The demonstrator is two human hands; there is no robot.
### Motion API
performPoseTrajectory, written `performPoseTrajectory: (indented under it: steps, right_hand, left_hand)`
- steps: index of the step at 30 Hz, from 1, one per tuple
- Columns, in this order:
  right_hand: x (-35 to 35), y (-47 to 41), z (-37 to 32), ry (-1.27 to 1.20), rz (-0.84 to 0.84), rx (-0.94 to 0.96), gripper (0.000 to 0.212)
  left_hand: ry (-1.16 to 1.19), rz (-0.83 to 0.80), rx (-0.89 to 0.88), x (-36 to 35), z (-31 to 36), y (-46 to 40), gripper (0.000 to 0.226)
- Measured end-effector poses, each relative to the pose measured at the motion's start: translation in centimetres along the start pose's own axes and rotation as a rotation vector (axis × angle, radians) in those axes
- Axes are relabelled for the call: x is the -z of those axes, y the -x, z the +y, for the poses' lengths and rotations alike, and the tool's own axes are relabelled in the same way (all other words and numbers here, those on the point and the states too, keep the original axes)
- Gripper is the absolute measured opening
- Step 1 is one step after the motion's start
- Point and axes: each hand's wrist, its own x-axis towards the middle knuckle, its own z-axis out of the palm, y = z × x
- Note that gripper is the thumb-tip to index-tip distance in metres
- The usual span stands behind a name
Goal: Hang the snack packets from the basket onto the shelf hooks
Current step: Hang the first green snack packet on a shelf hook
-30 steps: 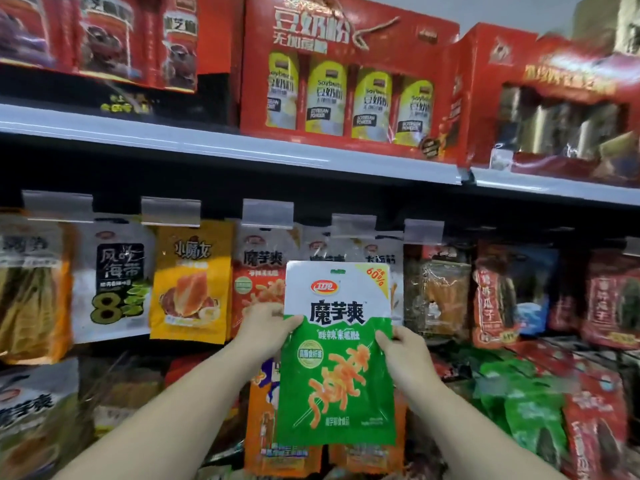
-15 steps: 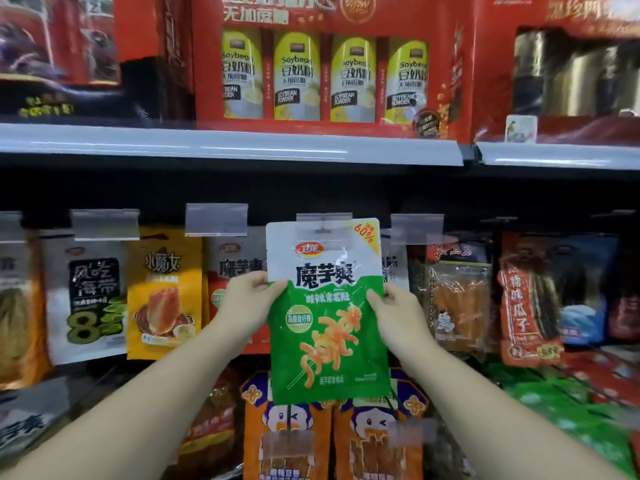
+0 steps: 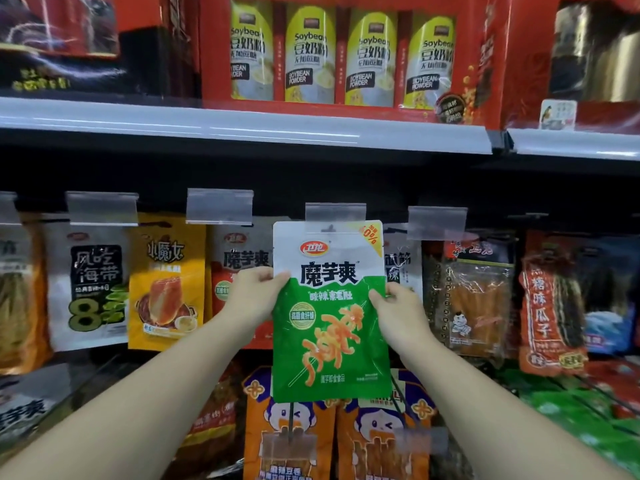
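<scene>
Your left hand [image 3: 254, 292] pinched the left edge of the green and white snack packet [image 3: 330, 313], thumb on the front where the white band met the green. Your right hand [image 3: 398, 306] pinched the right edge at about the same height, fingers curled behind. Both forearms ran up from the bottom corners of the frame.

Item held: the packet, upright at centre frame, face toward you. Its top edge sat just under the clear label holder [image 3: 335, 216] of a hook, the holder overlapping the packet's upper border. Whether the hang hole was on the hook could not be told.

Left of centre, same hook row: a red and white packet [image 3: 239, 261] partly behind your left hand, a yellow packet [image 3: 166, 282], and a white packet with a large 8 [image 3: 91, 285].

Right of centre: a clear packet of brown strips [image 3: 474, 299] and a red packet with orange lettering [image 3: 550, 306].

Lower centre: two orange packets with a cartoon face [image 3: 291, 434], partly behind the held item.

Upper frame: a grey shelf edge [image 3: 242, 126] running across, carrying a red gift box with four yellow soybean powder packs [image 3: 343, 53].
</scene>
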Motion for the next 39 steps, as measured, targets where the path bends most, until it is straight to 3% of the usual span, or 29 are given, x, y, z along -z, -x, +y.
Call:
performPoseTrajectory:
  steps: [14, 22, 26, 34, 39]
  right_hand:
    - [-1.8, -4.2, -1.4, -0.007, -0.05, -0.054, 0.037]
    - [-3.2, -5.8, -0.7, 0.046, -0.057, -0.037, 0.012]
    - [-3.4, -5.6, -0.3, 0.1, -0.036, -0.035, 0.023]
    - [-2.5, -3.3, -1.6, 0.145, 0.091, -0.042, 0.019]
    - [-1.9, 0.0, -2.9, 0.385, 0.203, 0.163, 0.033]
  left_hand:
    - [-0.146, 0.085, 0.03, -2.5, -2.8, -8.4, 0.017]
    - [-0.157, 0.14, 0.027, -3.7, -4.6, -10.8, 0.032]
    - [-0.16, 0.143, 0.032, -3.4, -5.0, -10.4, 0.026]
    - [-0.249, 0.208, -0.019, -1.4, -4.4, -8.7, 0.013]
    - [-0.314, 0.219, -0.056, 1.4, -5.4, -5.0, 0.017]
